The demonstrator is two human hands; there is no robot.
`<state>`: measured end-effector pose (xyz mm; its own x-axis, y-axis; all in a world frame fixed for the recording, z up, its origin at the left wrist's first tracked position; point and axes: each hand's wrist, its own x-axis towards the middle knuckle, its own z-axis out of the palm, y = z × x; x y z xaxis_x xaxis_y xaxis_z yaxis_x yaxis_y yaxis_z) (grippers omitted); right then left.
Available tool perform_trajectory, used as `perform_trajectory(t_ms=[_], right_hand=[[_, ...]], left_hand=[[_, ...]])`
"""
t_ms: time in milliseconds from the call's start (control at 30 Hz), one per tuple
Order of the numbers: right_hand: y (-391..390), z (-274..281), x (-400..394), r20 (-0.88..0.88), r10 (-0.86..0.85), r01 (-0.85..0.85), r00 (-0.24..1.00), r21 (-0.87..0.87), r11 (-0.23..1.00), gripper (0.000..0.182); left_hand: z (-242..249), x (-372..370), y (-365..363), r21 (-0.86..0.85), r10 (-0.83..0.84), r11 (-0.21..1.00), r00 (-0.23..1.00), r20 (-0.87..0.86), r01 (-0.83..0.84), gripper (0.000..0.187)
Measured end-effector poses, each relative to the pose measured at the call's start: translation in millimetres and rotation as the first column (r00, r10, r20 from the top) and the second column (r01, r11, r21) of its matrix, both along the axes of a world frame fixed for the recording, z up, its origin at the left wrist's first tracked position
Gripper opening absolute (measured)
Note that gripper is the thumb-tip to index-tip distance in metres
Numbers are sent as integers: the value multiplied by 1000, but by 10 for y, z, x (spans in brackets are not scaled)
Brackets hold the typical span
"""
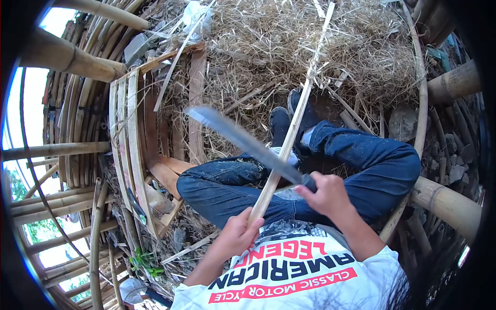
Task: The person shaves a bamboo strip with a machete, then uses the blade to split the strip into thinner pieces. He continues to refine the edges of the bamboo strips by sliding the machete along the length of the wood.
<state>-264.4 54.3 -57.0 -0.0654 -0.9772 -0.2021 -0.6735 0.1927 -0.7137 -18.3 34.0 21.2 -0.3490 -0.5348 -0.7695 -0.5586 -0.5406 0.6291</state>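
My left hand is closed round the near end of a long, pale bamboo strip. The strip runs away from me between my legs, and its far part lies over the heap of shavings. In my right hand is a machete, gripped by its dark handle. Its wide blade points forward and left, crosses above the strip, and is slightly blurred toward the tip. Both my legs, in blue jeans, are bent out to the sides of the strip.
Shavings cover the ground ahead. A wooden slatted frame stands at my left, with a bamboo pole fence beyond. Thick bamboo poles and stones lie at my right. A white plastic bag sits at the far left.
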Motion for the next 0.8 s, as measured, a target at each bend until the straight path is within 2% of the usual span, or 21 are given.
perform_trajectory(t_ms=[100, 133, 200, 300, 367, 433, 467, 533, 667, 767, 800], right_hand=[[10, -49, 167, -14, 141, -141, 990, -35, 989, 61], [-6, -68, 152, -14, 123, -123, 992, -36, 992, 61], [-108, -100, 91, -95, 211, -218, 973, -62, 974, 64], [-221, -198, -81, -188, 215, -239, 958, -117, 964, 64], [-299, -377, -253, -264, 120, -144, 957, -75, 987, 65], [-410, -559, -490, -211, -19, -6, 977, -118, 993, 66], [-430, -576, -534, -210, -13, -13, 978, -118, 993, 66], [-485, -600, -573, -343, 43, -95, 938, -136, 986, 66], [-513, -574, -565, -335, 27, -95, 942, -187, 978, 66], [-486, -505, -492, -293, 31, -87, 955, -181, 980, 65], [-459, -456, -421, -210, 14, -47, 978, -154, 987, 64]], left_hand=[[-7, -21, -35, 1, -8, 1000, 999, 38, 8, 18], [-8, -20, -46, 5, 1, 1000, 998, 68, -1, 21], [-52, 17, -8, -20, 8, 1000, 999, 41, -7, 21], [-44, 77, 66, -43, 28, 999, 998, 48, -26, 22], [-60, 186, 104, 35, 68, 997, 997, 23, -69, 19], [-16, 195, 90, 8, 13, 1000, 999, 33, -14, 19], [5, 202, 95, -18, -38, 999, 998, 46, 38, 19], [23, 237, 64, -18, -41, 999, 997, 66, 42, 19], [34, 264, 40, 5, -25, 1000, 996, 83, 25, 18], [-13, 267, 58, -39, -51, 998, 996, 80, 55, 18], [-22, 257, 56, -25, -41, 999, 996, 81, 43, 19]])
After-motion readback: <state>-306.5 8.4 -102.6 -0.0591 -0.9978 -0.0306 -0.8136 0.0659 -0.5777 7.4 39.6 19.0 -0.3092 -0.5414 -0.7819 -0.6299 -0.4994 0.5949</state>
